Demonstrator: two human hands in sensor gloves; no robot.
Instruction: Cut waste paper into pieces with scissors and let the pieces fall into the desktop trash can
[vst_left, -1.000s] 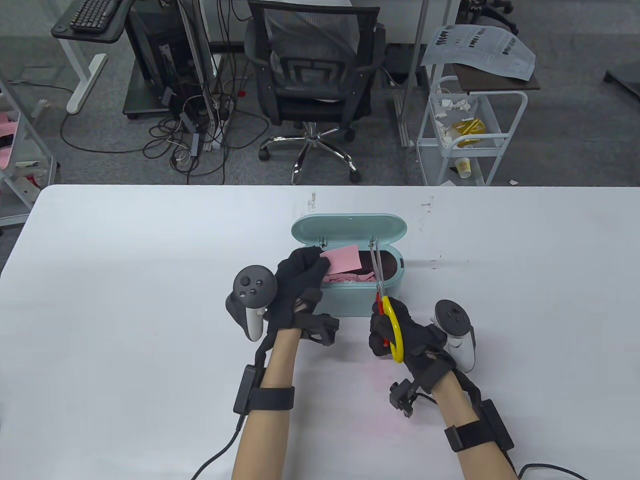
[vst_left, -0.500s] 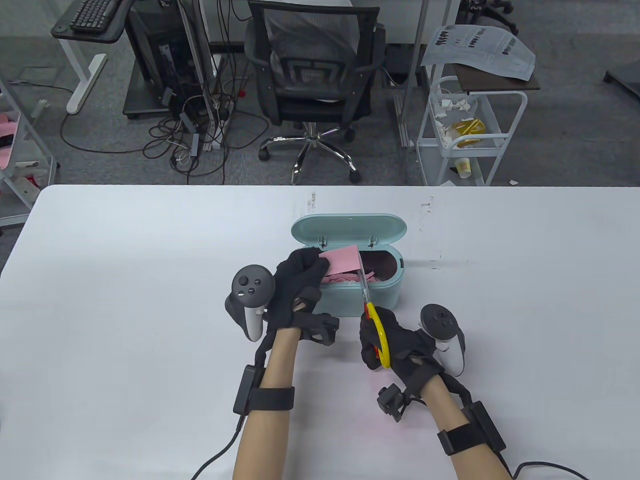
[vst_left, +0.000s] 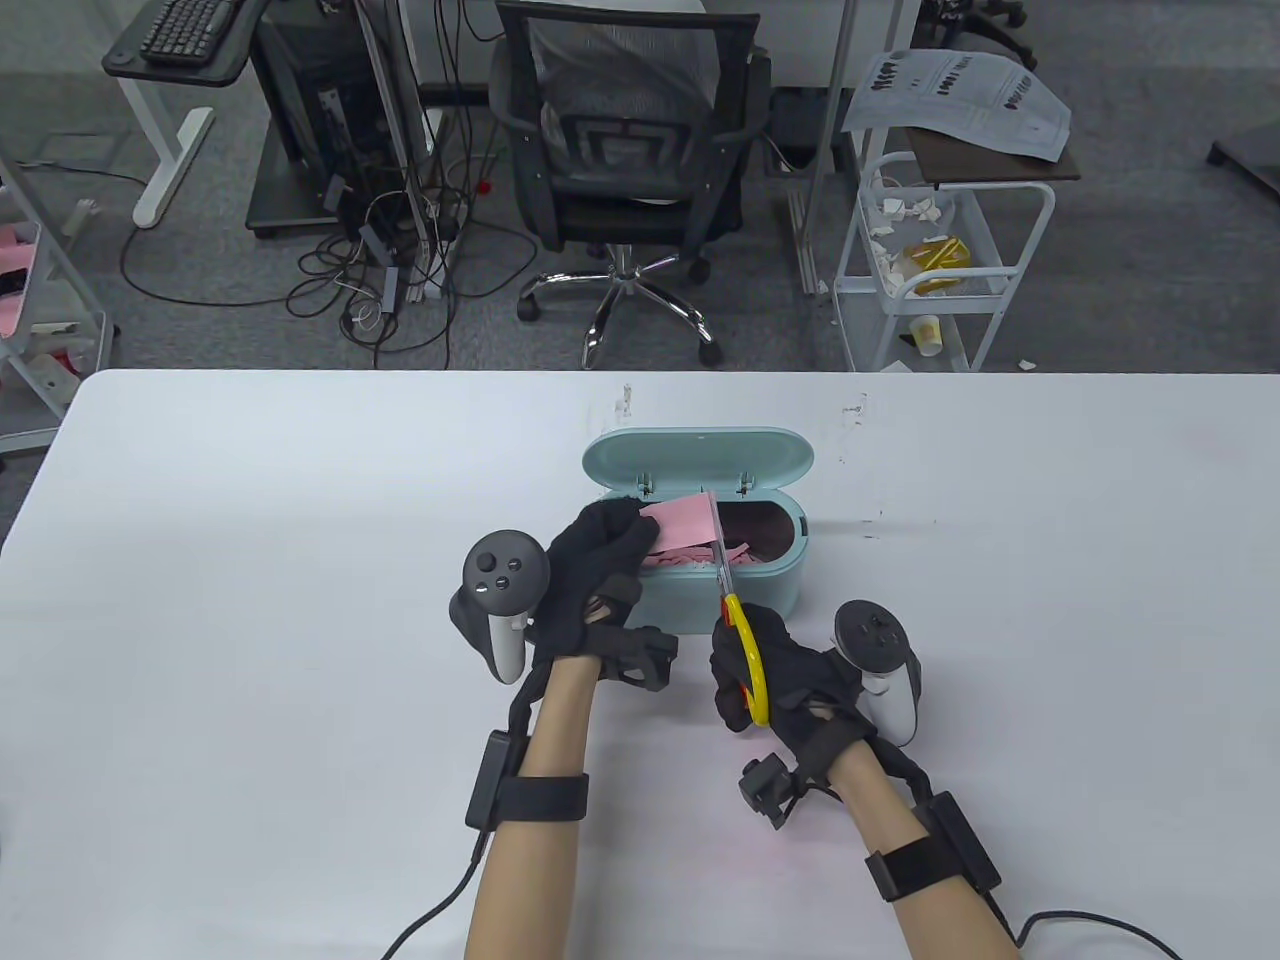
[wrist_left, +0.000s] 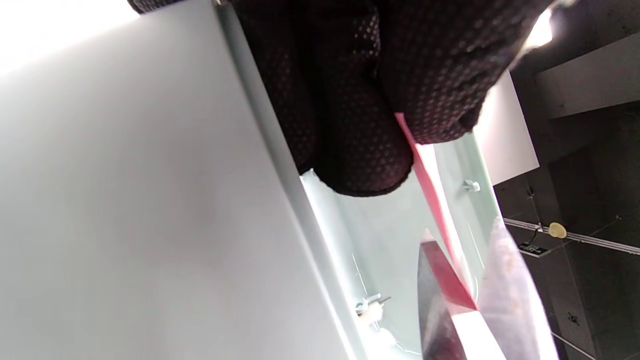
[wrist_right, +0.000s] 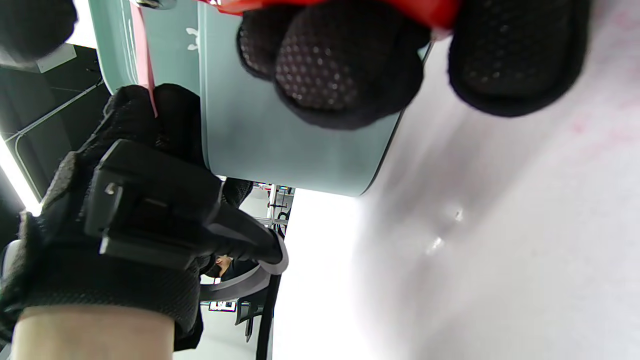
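While the left hand (vst_left: 598, 560) pinches the pink waste paper (vst_left: 682, 518) just ahead of its fingers, over the open mint desktop trash can (vst_left: 770, 590) on the desk, the sheet juts rightward toward the other hand. The right hand (vst_left: 775, 680), fingers curled in the yellow-handled scissors (vst_left: 738, 625), is nearest the free edge. Their blades run away from it, crossing the paper's long axis, so I judge the next snip drops a strip into the can

Black dotted gloves on left hand (vst_left: 597, 570) and right hand (vst_left: 790, 680); grey-white trackers, black wrist straps, cables, bare forearms.
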